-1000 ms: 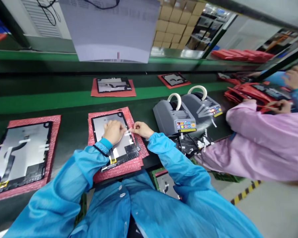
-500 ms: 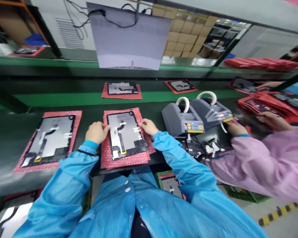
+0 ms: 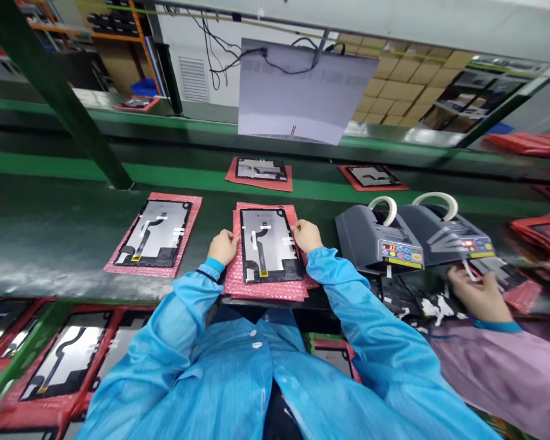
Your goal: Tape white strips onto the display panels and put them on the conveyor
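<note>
A tablet-sized display panel (image 3: 279,247) with a silver back, black borders and a dark flex cable lies flat on a stack of pink bubble wrap (image 3: 268,291) in front of me. White tape strips sit on the panel's back. With closed fingers, my left hand (image 3: 223,246) grips the left edge of the bubble wrap. My right hand (image 3: 307,236) pinches the bubble wrap at the upper right, close beside the panel's edge; its fingertips are partly hidden.
Another display panel (image 3: 158,232) on bubble wrap lies to the left. Two grey tape dispensers (image 3: 380,238) stand at right. A co-worker's hand (image 3: 479,293) is by a white tape strip. Crated panels (image 3: 68,351) sit lower left, and two more panels (image 3: 261,170) lie behind.
My view has swung left, so the bench things appear farther right and more crates show. Both my hands stay at the bubble wrap's sides. The co-worker's near hand has moved by the tape strip.
</note>
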A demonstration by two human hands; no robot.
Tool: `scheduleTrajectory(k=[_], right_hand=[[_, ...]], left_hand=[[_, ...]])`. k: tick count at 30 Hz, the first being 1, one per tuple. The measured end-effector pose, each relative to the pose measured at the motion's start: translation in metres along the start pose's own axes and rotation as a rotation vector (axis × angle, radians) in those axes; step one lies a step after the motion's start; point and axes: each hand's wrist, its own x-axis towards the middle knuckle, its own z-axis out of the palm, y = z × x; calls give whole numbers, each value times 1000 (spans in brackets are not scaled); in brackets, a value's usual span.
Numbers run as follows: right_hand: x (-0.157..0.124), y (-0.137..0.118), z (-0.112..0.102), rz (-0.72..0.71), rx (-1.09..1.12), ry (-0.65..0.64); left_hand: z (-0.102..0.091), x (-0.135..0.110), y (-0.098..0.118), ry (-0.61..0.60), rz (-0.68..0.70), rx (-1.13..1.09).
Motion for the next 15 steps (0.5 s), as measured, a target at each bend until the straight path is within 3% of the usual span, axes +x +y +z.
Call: scheduleTrajectory(k=[3, 6, 10, 15], right_hand=[[-3, -7, -3, -97, 13, 137], [-4, -12, -4, -9, 291, 200], [-6, -17, 1, 80, 811, -24], [-10, -34, 9, 80, 1043, -170]], left_hand=[[3, -2, -1, 8, 17, -4], [4, -6, 3, 28, 37, -11], [6, -15, 6, 40, 32, -34], [-14, -22, -5, 100, -16, -60]])
